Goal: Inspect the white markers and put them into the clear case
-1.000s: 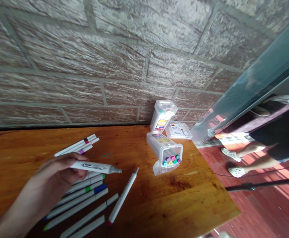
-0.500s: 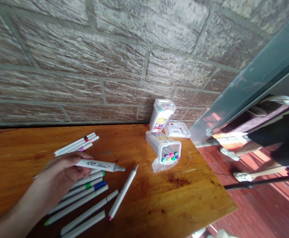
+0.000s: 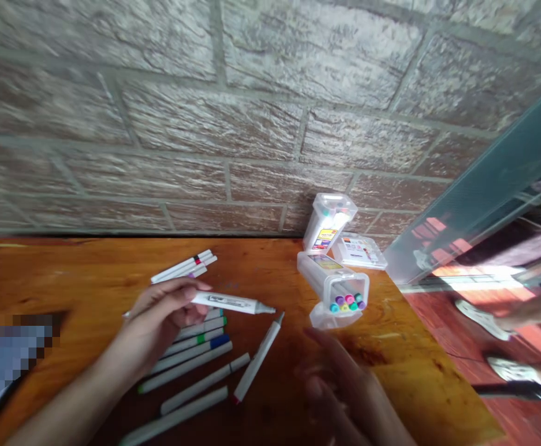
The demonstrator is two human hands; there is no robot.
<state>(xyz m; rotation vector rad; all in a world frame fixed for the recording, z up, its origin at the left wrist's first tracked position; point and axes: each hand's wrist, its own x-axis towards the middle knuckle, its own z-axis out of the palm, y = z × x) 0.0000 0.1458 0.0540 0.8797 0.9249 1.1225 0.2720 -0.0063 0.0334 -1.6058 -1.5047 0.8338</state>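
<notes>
My left hand [image 3: 165,316] is closed around the rear of a white marker [image 3: 233,303], whose bare grey tip points right. Below that tip lies another uncapped marker [image 3: 258,359], slanted, with a red end toward me. Several white markers [image 3: 189,365] with green, blue or plain ends are spread under and below my left hand. My right hand [image 3: 344,384], blurred by motion, hovers over the table right of the slanted marker. Its index finger and thumb are apart, with nothing visible between them.
An open clear box [image 3: 328,279] of coloured markers lies on its side. Behind it stand an upright clear box [image 3: 328,223] and a flat white case [image 3: 360,251]. More white markers [image 3: 184,266] lie near the brick wall [image 3: 251,124]. A person's legs [image 3: 521,316] show beyond the table.
My right hand has come into view from below. The view has shifted left, bringing a pixelated screen-like patch in at the left edge. My left hand still holds the marker.
</notes>
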